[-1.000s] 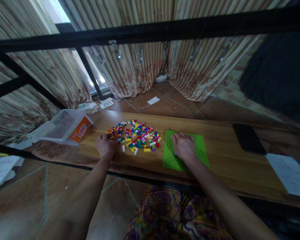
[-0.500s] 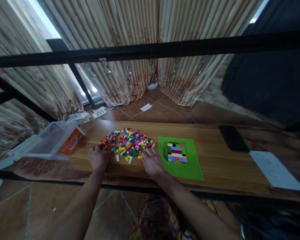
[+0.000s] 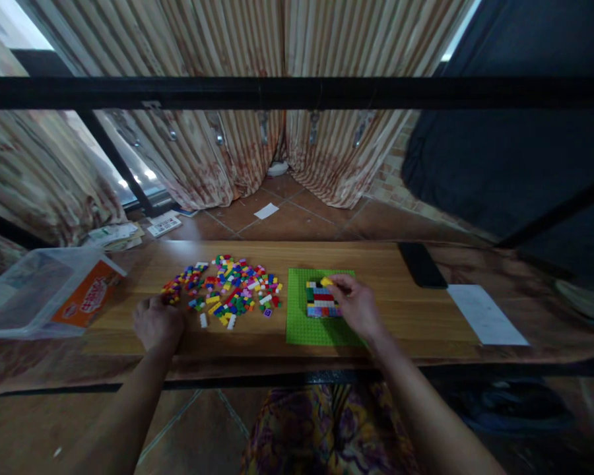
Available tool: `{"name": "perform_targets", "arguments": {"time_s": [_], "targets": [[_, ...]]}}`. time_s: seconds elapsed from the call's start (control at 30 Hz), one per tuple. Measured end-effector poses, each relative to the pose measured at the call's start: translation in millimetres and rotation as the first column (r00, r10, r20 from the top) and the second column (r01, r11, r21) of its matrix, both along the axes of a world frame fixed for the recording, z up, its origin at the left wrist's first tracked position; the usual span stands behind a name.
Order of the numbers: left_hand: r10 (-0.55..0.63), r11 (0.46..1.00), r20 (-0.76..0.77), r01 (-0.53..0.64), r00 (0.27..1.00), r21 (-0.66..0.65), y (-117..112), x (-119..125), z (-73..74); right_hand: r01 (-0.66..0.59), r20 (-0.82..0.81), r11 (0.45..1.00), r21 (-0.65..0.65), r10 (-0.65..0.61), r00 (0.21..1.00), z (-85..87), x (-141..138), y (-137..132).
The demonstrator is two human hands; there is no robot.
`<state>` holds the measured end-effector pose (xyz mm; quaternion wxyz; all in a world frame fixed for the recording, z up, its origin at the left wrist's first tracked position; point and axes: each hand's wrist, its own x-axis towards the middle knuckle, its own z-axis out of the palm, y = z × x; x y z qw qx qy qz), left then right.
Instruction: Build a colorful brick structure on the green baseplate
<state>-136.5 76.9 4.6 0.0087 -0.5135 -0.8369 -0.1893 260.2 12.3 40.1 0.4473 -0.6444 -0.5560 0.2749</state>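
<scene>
Striped curtains (image 3: 327, 53) are hanging at the back, and a long wooden table (image 3: 416, 323) is standing in front of them. On it, a green plate (image 3: 297, 330) is lying flat and holding up a small stack of colored bricks (image 3: 321, 305). The right hand (image 3: 359, 307) is pinching a little yellow brick (image 3: 326, 281) with its fingertips close together. The brick is showing at the back edge of the stack; I cannot tell if the two are touching. The left hand (image 3: 158, 322) is resting with bent fingers by the left end of the pile of loose bricks (image 3: 237, 284). Its fingertips are hiding, so I cannot tell if it is holding anything.

The yellow brick is looking like hard plastic, so it is likely light, stiff and tough to break. Being small and smooth, it may be slipping easily. Two opposite sides are making the best place for pinching, leaving the top and bottom free.
</scene>
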Motion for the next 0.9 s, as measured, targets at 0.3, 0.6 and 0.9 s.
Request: {"name": "perform_targets", "arguments": {"time_s": [0.3, 0.6, 0.9], "targets": [[0.006, 1.0, 0.022, -0.006, 1.0, 0.023, 0.8, -1.1, -2.1, -0.085, 0.147, 0.983, -0.161, 0.109, 0.983, -5.8, 26.7, 42.0], [0.019, 1.0, -0.015, -0.019, 1.0, -0.018, 1.3, 0.1, -1.6, -0.215, 0.091, 0.938, -0.272, 0.248, 0.964, -14.5, 32.8, 54.2], [0.008, 1.0, -0.035, -0.009, 0.999, -0.023, -0.1, 2.4, 1.1, -0.209, -0.017, 0.934, -0.29, 0.214, 0.977, -18.1, 31.9, 58.8]]}}
